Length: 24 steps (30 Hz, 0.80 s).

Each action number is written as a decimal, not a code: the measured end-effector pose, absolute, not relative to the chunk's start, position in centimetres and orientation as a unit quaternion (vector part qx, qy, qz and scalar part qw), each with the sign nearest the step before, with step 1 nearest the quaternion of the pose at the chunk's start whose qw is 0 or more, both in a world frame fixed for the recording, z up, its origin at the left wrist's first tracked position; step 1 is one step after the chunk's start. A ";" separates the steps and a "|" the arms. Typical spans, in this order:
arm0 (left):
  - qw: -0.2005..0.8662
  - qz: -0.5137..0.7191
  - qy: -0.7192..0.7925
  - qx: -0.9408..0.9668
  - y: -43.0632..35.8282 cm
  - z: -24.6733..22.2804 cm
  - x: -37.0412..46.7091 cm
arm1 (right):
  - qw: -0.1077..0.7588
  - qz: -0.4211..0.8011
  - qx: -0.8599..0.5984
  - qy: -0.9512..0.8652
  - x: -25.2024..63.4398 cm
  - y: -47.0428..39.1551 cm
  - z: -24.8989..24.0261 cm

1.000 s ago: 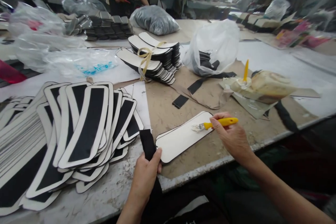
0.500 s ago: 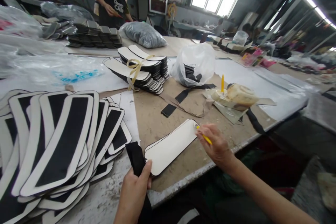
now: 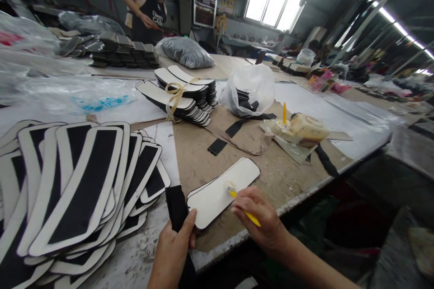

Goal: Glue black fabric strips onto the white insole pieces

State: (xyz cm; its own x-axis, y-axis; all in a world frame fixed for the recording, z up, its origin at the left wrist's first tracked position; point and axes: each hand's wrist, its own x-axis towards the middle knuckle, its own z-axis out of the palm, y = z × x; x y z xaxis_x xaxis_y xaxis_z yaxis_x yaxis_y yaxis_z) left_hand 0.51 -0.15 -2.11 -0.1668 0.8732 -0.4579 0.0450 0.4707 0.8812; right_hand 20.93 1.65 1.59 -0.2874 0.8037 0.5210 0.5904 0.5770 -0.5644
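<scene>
In the head view, my right hand (image 3: 259, 216) grips a yellow-handled brush (image 3: 233, 193). Its bristles touch the middle of a white curved panel (image 3: 217, 205), which lies on brown board with a similar piece showing beneath its edge. My left hand (image 3: 176, 239) is closed around a black fabric strip (image 3: 176, 205), with the thumb at the panel's lower left corner. Left of that hand, many white panels with black centres (image 3: 81, 189) are fanned out in a pile.
Behind lie tied panel stacks (image 3: 179, 95) and a clear bag with black strips (image 3: 249, 90). A glue-smeared container (image 3: 305, 128) with an upright yellow stick stands at right. Black strip pieces (image 3: 217, 146) lie on the board. Across the table stands a person in an apron (image 3: 147, 13).
My right hand has drawn the brush from the panel's far right end back toward its middle. My left hand keeps its hold. The camera view has tilted slightly.
</scene>
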 end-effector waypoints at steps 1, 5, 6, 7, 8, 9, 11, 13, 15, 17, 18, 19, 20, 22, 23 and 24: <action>0.548 0.380 0.660 0.345 -0.2 -2.2 0.5 | 0.430 0.189 -0.446 -0.762 20.3 1.3 1.9; 0.556 0.396 0.644 0.346 -0.4 -2.5 0.5 | 0.521 0.373 -0.507 -0.577 18.8 1.3 2.6; 0.559 0.398 0.640 0.346 -0.5 -2.5 0.5 | 0.528 0.415 -0.512 -0.536 18.6 1.6 2.5; 0.561 0.399 0.638 0.345 -0.5 -2.6 0.5 | 0.531 0.454 -0.510 -0.501 18.5 1.9 2.2; 0.560 0.399 0.639 0.344 -0.5 -2.7 0.6 | 0.531 0.486 -0.506 -0.476 18.4 2.2 1.8; 0.559 0.400 0.640 0.344 -0.5 -2.8 0.6 | 0.527 0.506 -0.504 -0.461 18.4 2.5 1.4; 0.552 0.403 0.643 0.346 -0.5 -2.9 0.6 | 0.509 0.501 -0.519 -0.469 18.6 2.9 1.0; 0.543 0.406 0.647 0.349 -0.5 -3.0 0.6 | 0.499 0.434 -0.548 -0.511 19.1 3.0 1.0; 0.539 0.406 0.648 0.353 -0.5 -3.0 0.7 | 0.497 0.358 -0.570 -0.548 19.5 2.9 1.6; 0.539 0.410 0.647 0.350 -0.4 -3.0 0.8 | 0.502 0.321 -0.575 -0.561 19.7 2.7 2.3; 0.541 0.412 0.645 0.348 -0.4 -2.9 0.9 | 0.503 0.321 -0.573 -0.562 19.7 2.6 2.6; 0.543 0.413 0.645 0.344 -0.4 -2.8 0.9 | 0.504 0.325 -0.570 -0.561 19.7 2.6 2.9; 0.545 0.414 0.644 0.341 -0.3 -2.7 1.0 | 0.505 0.329 -0.568 -0.560 19.7 2.6 3.0; 0.547 0.418 0.640 0.341 -0.3 -2.4 1.0 | 0.511 0.321 -0.569 -0.558 20.0 2.7 3.2; 0.549 0.422 0.637 0.340 -0.3 -2.3 1.0 | 0.517 0.310 -0.573 -0.555 20.3 2.8 3.3; 0.548 0.426 0.635 0.338 -0.3 -2.2 1.0 | 0.523 0.296 -0.578 -0.551 20.7 3.0 3.3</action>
